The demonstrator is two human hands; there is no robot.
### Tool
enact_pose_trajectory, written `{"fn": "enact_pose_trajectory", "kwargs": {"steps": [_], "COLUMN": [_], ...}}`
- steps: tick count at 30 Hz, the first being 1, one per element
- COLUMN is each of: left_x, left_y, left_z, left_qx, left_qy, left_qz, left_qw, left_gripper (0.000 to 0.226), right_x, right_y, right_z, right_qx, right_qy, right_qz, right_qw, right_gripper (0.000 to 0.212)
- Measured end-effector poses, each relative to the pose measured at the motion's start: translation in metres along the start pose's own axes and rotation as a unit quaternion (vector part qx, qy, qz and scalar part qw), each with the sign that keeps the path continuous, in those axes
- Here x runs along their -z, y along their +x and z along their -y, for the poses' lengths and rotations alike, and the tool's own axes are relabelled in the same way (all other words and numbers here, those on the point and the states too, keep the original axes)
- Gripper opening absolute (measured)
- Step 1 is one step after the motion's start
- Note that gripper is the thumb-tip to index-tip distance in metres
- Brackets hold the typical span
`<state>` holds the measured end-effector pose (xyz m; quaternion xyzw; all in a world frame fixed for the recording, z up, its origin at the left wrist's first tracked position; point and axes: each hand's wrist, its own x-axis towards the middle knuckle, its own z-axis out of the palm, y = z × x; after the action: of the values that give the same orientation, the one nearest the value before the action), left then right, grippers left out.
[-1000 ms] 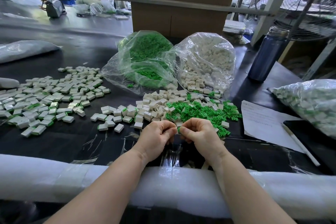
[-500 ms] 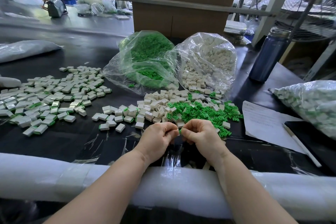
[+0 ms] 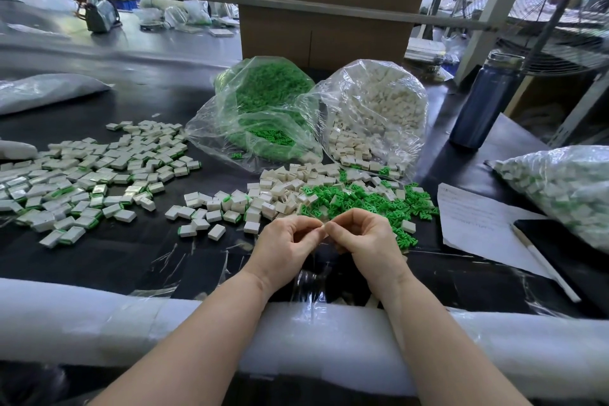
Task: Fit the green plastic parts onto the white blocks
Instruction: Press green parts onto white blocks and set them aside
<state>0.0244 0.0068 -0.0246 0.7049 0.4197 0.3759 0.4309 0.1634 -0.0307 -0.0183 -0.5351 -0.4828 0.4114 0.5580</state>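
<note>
Near the front edge of the black table (image 3: 99,257), just behind the white foam padding (image 3: 99,323), my left hand (image 3: 290,245) and right hand (image 3: 365,241) meet fingertip to fingertip. Both have fingers curled inward, thumbs and forefingers pinched at the meeting point. Whatever sits between them is hidden by my fingers; I cannot tell which part either hand grasps.

Directly beyond my hands lies a loose heap of green plastic parts (image 3: 362,201), touching and partly mixed with a heap of bare white blocks (image 3: 280,188) to its left. Further left, well apart, a wide scatter of finished blocks (image 3: 82,181) shows green edges under white bodies.

Behind the heaps stand two open clear bags, side by side and touching: the bag of green parts (image 3: 263,109) on the left, the bag of white blocks (image 3: 375,115) on the right, its mouth spilling blocks toward the heap.

On the right, a sheet of paper (image 3: 478,217) lies flat with a pen (image 3: 543,260) beside it. A further clear bag of assembled pieces (image 3: 560,188) rests at the right edge. A dark blue bottle (image 3: 481,102) stands upright behind the paper. A cardboard box (image 3: 323,36) stands behind the bags.
</note>
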Motion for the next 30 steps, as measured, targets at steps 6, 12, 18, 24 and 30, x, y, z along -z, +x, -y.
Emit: {"fn": "enact_pose_trajectory", "kwargs": {"steps": [6,12,18,24,30], "left_x": [0.001,0.003,0.004,0.004,0.004], "left_y": [-0.001,-0.001,-0.002,-0.003,-0.003], "left_z": [-0.001,-0.005,-0.009,-0.010,-0.009], "left_qx": [0.013,0.005,-0.016,-0.027,-0.027], "left_qy": [-0.003,-0.036,-0.065,-0.054,-0.062], "left_qz": [0.009,0.005,0.006,0.025,0.024], "left_qw": [1.000,0.999,0.998,0.998,0.997], "left_gripper": [0.010,0.013,0.012,0.018,0.018], "right_x": [-0.001,0.002,-0.004,-0.001,0.000], "right_y": [0.000,0.002,0.000,0.000,-0.001], "right_z": [0.000,0.000,0.003,0.004,0.005], "right_qx": [0.019,-0.011,-0.020,-0.032,-0.038], "right_qy": [-0.028,0.073,0.019,0.022,0.032], "right_qz": [0.017,-0.003,0.097,0.110,0.110], "right_qw": [0.999,0.997,0.995,0.993,0.993], "right_gripper": [0.013,0.010,0.032,0.020,0.011]}}
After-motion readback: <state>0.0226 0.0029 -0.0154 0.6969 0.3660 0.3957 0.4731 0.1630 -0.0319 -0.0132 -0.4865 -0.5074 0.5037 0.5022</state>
